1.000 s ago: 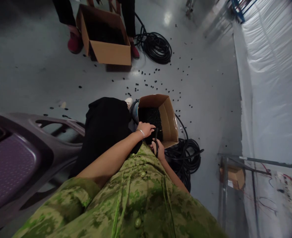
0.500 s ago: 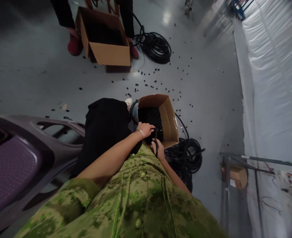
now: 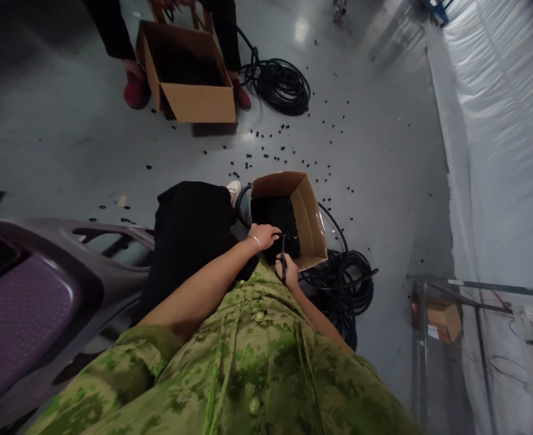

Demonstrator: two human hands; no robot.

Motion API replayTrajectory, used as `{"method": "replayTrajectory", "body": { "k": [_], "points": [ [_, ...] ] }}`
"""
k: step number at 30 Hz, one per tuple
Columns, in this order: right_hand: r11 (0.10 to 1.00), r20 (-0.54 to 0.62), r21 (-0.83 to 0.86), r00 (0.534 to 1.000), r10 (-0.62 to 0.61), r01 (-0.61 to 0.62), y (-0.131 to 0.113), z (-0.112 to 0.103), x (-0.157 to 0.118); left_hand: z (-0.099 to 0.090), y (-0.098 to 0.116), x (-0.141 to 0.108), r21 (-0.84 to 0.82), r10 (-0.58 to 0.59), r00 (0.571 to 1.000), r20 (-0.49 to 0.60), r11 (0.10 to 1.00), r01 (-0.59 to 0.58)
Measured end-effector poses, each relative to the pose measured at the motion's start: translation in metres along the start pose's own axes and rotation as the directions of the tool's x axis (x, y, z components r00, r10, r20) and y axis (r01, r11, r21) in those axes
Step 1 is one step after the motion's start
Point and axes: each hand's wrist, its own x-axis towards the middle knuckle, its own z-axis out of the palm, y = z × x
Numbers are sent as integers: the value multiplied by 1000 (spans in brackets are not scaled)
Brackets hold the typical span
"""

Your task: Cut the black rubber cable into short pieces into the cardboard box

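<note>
My left hand point(image 3: 264, 234) is closed round a black hose point(image 3: 278, 234), whose short end juts past the fingertips over a cardboard box point(image 3: 312, 226). In my right hand point(image 3: 290, 272) is a pair of black-handled scissors point(image 3: 283, 257), its blades pointing away from me and meeting the hose end. Whether the blades are fully closed is too small to tell. Small black pieces point(image 3: 275, 211) fill the lower part of the box, beneath both hands. A bracelet circles my left wrist.
Coiled black hose point(image 3: 359, 275) lies right of the box. Small black rings point(image 3: 266, 156) are scattered over the floor. Across from me, a person with red shoes point(image 3: 136, 90) sits behind another cardboard box point(image 3: 198, 104), beside a hose coil point(image 3: 284, 87). A purple chair point(image 3: 26, 320) stands left.
The scissors look more closed, their handles closer together at the hose end. Both hands stay over the box. The view has shifted slightly, and the other person's hands now show at the top.
</note>
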Motion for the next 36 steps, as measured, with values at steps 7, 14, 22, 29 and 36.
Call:
{"method": "replayTrajectory", "body": {
  "k": [7, 14, 22, 29, 36],
  "points": [
    [1000, -11, -7, 1000, -13, 13, 1, 2, 4, 2, -4, 3, 18, -9, 1000, 10, 1000, 9],
    [999, -1, -50, 1000, -22, 22, 4, 4, 8, -3, -1, 1, 39, -27, 999, 20, 999, 26],
    [999, 36, -39, 999, -31, 32, 5, -4, 7, -4, 2, 0, 21, -42, 999, 8, 999, 42],
    [990, 118, 137, 993, -3, -14, -1, -18, 0, -2, 6, 0, -6, -1, 1000, 23, 1000, 1],
    [964, 117, 247, 991, 67, -95, -1, -14, -1, -7, 11, -5, 17, 34, 998, 48, 999, -35]
  ]
}}
